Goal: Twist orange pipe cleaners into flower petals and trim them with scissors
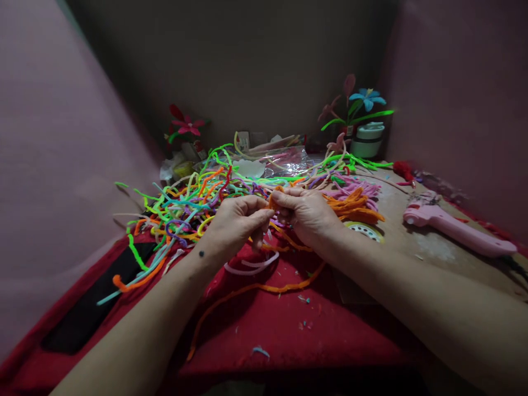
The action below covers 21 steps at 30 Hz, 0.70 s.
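My left hand (237, 223) and my right hand (303, 214) meet over the middle of the table, fingertips almost touching. Between them they pinch an orange pipe cleaner (273, 201), bunched or bent at the fingertips; its exact shape is partly hidden by my fingers. Below my hands a long orange pipe cleaner (264, 287) curves across the red cloth; whether it joins the held piece I cannot tell. A pale pink pipe cleaner (251, 270) lies in a loop under my left hand. Just beyond my right wrist rests a bundle of orange pipe cleaners (355, 208).
A tangled heap of coloured pipe cleaners (181, 203) spreads behind and left. At right, a pink glue gun (462, 228) lies on a brown board (424, 258). Pipe-cleaner flowers (367, 99) stand at the back. A black strip (94, 302) lies left on the red cloth (322, 341).
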Tool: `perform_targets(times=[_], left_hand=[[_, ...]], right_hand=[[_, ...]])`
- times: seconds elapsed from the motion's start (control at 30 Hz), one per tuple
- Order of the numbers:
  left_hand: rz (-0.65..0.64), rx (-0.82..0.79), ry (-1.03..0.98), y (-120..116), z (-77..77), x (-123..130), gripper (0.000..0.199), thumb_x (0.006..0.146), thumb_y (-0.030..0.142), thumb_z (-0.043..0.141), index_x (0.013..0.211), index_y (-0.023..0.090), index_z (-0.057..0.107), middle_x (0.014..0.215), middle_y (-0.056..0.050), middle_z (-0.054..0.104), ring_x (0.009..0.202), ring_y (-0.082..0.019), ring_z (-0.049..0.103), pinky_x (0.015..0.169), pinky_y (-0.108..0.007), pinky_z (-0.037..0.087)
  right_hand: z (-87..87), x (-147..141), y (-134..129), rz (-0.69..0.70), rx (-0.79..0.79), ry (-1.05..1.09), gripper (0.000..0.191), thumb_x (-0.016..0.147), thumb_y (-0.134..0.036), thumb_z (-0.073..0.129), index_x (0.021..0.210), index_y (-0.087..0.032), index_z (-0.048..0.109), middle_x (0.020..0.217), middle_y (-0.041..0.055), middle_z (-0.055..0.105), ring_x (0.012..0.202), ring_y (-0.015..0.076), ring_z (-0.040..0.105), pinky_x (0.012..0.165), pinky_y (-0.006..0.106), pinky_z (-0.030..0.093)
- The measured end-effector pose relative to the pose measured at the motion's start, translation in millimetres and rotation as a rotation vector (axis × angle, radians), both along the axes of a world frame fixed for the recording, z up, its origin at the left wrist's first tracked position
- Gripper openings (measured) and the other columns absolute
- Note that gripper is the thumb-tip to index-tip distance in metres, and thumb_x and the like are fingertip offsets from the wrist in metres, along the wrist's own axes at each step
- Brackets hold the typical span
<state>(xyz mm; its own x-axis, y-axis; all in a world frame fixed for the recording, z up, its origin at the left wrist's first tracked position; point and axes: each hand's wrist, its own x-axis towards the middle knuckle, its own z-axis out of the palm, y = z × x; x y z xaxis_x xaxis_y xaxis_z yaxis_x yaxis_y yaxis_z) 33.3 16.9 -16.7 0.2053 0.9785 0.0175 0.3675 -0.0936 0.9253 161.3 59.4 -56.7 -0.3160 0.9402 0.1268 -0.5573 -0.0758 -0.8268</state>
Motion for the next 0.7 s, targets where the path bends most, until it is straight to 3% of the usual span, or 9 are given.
perform_targets(times=[0.33, 0.47, 0.6, 0.7], left_hand=[[-0.011, 0.030, 0.025, -4.6, 2.1, 3.0, 0.009, 0.079, 0.023, 0.055, 0.075, 0.015, 0.054, 0.042, 0.007, 0.047, 0.033, -0.005, 0.041, 0.034, -0.014, 0.032], [-0.015, 0.012, -0.055, 0.8, -4.4, 1.0, 0.010, 0.078, 0.022, 0.056, 0.081, 0.015, 0.050, 0.049, 0.007, 0.051, 0.033, -0.006, 0.046, 0.035, -0.016, 0.035], [-0.006, 0.004, -0.143, 7.0, -8.8, -3.4, 0.018, 0.076, 0.022, 0.058, 0.086, 0.017, 0.044, 0.054, 0.005, 0.058, 0.034, -0.008, 0.051, 0.036, -0.018, 0.040], [-0.041, -0.019, -0.160, 8.1, -9.2, -4.5, 0.019, 0.078, 0.025, 0.057, 0.085, 0.017, 0.042, 0.053, 0.002, 0.061, 0.039, -0.012, 0.056, 0.039, -0.022, 0.046]], right_hand=[[5.1, 0.5, -1.2, 0.005, -0.099, 0.049, 0.019, 0.058, -0.019, 0.070, 0.054, -0.015, 0.051, 0.046, -0.0065, 0.044, 0.042, 0.0046, 0.033, 0.042, 0.021, 0.023], [0.4, -1.4, -0.1, 0.016, -0.041, 0.082, 0.021, 0.060, -0.023, 0.072, 0.056, -0.014, 0.054, 0.048, -0.0064, 0.046, 0.043, 0.0046, 0.037, 0.042, 0.020, 0.026], [-4.1, -3.0, -0.9, 0.117, -0.011, 0.057, 0.021, 0.060, -0.028, 0.073, 0.068, -0.013, 0.061, 0.058, -0.0019, 0.057, 0.047, 0.0068, 0.046, 0.047, 0.022, 0.034], [-4.0, -2.4, -2.3, 0.096, 0.006, -0.009, 0.023, 0.059, -0.030, 0.074, 0.062, -0.012, 0.058, 0.054, -0.0026, 0.055, 0.046, 0.0065, 0.046, 0.047, 0.021, 0.033]])
